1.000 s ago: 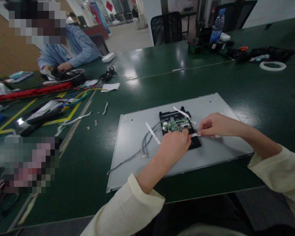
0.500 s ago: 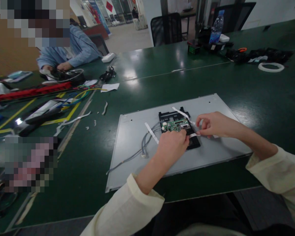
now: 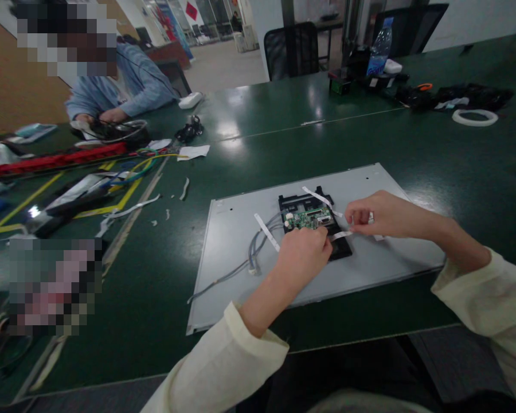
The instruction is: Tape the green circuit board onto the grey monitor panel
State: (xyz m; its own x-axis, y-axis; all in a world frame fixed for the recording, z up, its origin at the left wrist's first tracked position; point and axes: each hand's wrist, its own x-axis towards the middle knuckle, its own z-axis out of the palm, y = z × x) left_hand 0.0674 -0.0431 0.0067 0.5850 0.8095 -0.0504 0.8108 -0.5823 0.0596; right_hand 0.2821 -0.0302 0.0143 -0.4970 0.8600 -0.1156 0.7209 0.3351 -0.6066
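Note:
A narrow white strip (image 3: pixel 340 235) stretches between my two hands, over a black plastic frame (image 3: pixel 341 250). My right hand (image 3: pixel 376 215) pinches its right end, fingers curled. With bent fingers, my left hand (image 3: pixel 303 252) grips the strip's left end and rests over the frame, hiding part of it. A green circuit board (image 3: pixel 303 219) is set in the frame. Another white strip (image 3: pixel 318 197) crosses the frame's top, and a further white strip (image 3: pixel 266 232) lies left of it. Grey cables (image 3: pixel 251 249) trail leftward. Beneath everything is a flat grey panel (image 3: pixel 223 252).
The panel lies on a dark green table (image 3: pixel 258 149). To the left are white scraps (image 3: pixel 184 189), a black device (image 3: pixel 64 206) and a red strip (image 3: pixel 60 160). Across the table sits a person in a blue sleeve (image 3: pixel 141 74). A bottle (image 3: pixel 379 49) and a white ring (image 3: pixel 475 117) stand far right.
My right hand has shifted slightly up and right, lifting the strip's end so that more of it shows between the hands. The left hand stays in place.

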